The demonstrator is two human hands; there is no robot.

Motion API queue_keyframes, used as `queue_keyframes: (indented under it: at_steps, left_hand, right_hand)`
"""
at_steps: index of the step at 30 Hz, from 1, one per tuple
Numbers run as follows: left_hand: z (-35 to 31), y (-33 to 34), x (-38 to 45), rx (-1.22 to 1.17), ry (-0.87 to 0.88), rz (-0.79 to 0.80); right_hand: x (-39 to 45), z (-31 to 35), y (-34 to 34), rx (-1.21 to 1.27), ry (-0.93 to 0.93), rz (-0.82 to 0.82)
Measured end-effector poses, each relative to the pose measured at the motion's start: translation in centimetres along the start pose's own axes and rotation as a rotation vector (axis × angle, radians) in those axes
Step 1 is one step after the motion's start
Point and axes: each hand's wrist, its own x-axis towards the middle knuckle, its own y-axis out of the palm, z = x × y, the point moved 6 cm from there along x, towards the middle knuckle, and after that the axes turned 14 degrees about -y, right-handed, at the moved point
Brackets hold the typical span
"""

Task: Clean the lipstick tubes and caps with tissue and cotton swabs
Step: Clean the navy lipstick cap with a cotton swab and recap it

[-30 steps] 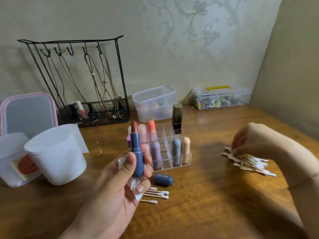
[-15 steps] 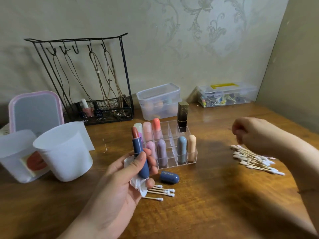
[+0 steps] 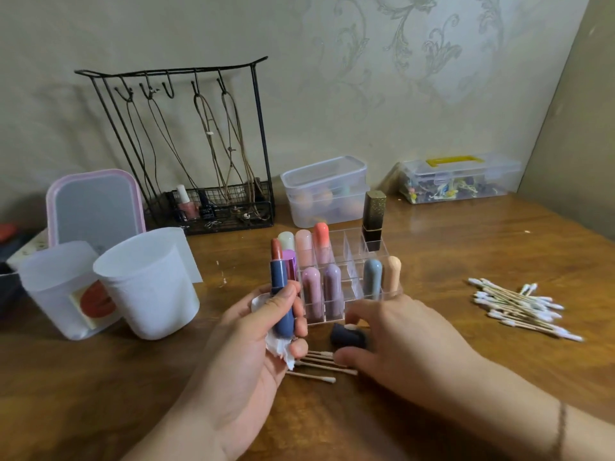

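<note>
- Left hand [image 3: 246, 341] fingers curl round the uncapped dark-blue lipstick tube [image 3: 282, 301] and crumpled white tissue [image 3: 278, 349].
- Right hand [image 3: 399, 341] fingers pinch a cotton swab [image 3: 350, 326], over the dark-blue cap [image 3: 347, 337] on the wooden bench [image 3: 432, 261], at the tube's 4 o'clock.

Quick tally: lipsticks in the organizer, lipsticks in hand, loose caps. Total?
Capped lipsticks standing in the clear organizer: 9
Open navy lipstick held in the left hand: 1
Loose navy cap on the table: 1
Total: 11
</note>
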Motion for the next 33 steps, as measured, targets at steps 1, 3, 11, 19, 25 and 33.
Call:
queue_keyframes:
  at_steps: [1, 3, 11, 19, 25, 33]
  left_hand:
    - [0.0, 0.0, 0.0, 0.002, -0.001, -0.002]
    - [0.1, 0.1, 0.0, 0.008, -0.006, 0.0]
    - [0.5, 1.1, -0.5, -0.07, -0.019, 0.133]
    - [1.1, 3.1, -1.3, -0.096, -0.035, 0.546]
    - [1.0, 2.4, -1.0, -0.095, 0.034, 0.427]
    - [-0.7, 1.2, -0.7, 0.05, 0.179, 0.266]
  right_hand:
    - [0.1, 0.0, 0.0, -0.027, -0.003, -0.024]
    - [0.2, -0.2, 0.1, -0.033, -0.013, -0.054]
    - [-0.1, -0.3, -1.9, 1.327, -0.23, -0.371]
    - [-0.3, 2.1, -1.4, 1.628, -0.198, -0.339]
    - [-0.2, 1.7, -0.9, 1.495, -0.193, -0.377]
    - [-1.4, 0.0, -5.6, 0.376, -0.358, -0.534]
